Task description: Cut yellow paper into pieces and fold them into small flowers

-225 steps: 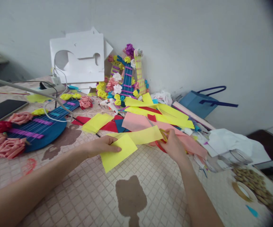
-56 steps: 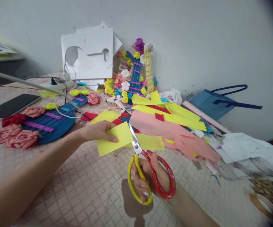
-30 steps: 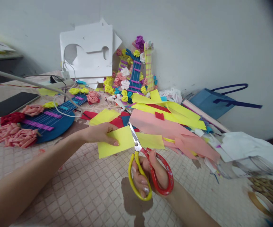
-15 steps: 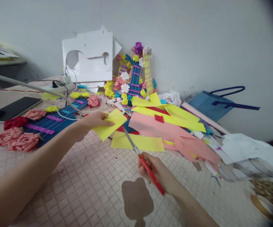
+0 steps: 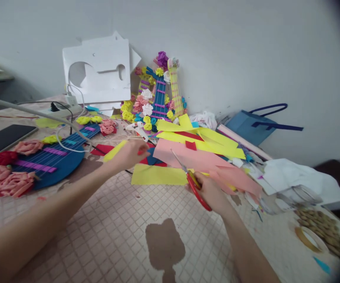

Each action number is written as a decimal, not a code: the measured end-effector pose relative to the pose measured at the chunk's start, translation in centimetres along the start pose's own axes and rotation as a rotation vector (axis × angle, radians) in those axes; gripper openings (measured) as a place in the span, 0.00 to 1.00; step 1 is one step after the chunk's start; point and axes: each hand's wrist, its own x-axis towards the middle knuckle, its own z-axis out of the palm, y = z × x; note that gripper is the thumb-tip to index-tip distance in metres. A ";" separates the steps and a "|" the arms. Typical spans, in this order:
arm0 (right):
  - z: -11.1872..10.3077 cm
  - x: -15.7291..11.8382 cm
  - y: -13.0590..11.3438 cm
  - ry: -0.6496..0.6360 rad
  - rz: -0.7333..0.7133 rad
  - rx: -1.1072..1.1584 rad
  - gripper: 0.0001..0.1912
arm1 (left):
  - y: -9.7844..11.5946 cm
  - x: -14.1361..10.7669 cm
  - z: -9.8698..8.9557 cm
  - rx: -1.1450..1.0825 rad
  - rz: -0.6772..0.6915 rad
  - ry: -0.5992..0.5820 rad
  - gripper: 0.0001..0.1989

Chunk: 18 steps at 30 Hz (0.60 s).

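Observation:
My right hand [image 5: 206, 190] holds red-handled scissors [image 5: 197, 189], their blades pointing up and left over a pink sheet [image 5: 184, 155]. My left hand [image 5: 132, 154] has its fingers curled around a small red piece [image 5: 142, 151]. A yellow piece [image 5: 115, 151] shows partly behind that hand, near some red paper. Below and right of it, a yellow strip [image 5: 159, 175] lies flat on the tiled-pattern table. More yellow sheets [image 5: 225, 147] are piled beyond the pink one.
A blue paper guitar [image 5: 60, 163] with pink flowers lies at left, beside a phone [image 5: 7, 137] and a white cable. A glue gun [image 5: 138, 129], decorated guitars [image 5: 159, 98] and foam boards [image 5: 99, 86] stand behind. Tape [image 5: 311, 239] and a blue bag [image 5: 250, 125] are at right.
The square of yellow paper has left my left hand's grasp, and a small red piece shows there instead. My right hand and the scissors have shifted up and right. The view has turned slightly right.

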 end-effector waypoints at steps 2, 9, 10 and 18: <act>-0.3 0.7 1.4 0.073 0.051 -0.012 0.12 | 2.0 0.1 1.5 -0.002 0.088 -0.086 0.09; -0.3 1.9 4.4 0.153 0.113 -0.097 0.14 | 5.8 1.1 5.7 0.134 0.078 -0.128 0.08; -0.3 1.9 4.5 0.154 0.122 -0.105 0.14 | 5.9 1.2 5.9 0.141 0.060 -0.128 0.08; 0.0 2.2 5.1 0.219 0.226 -0.292 0.17 | 4.6 0.0 2.1 -0.022 -0.011 -0.122 0.06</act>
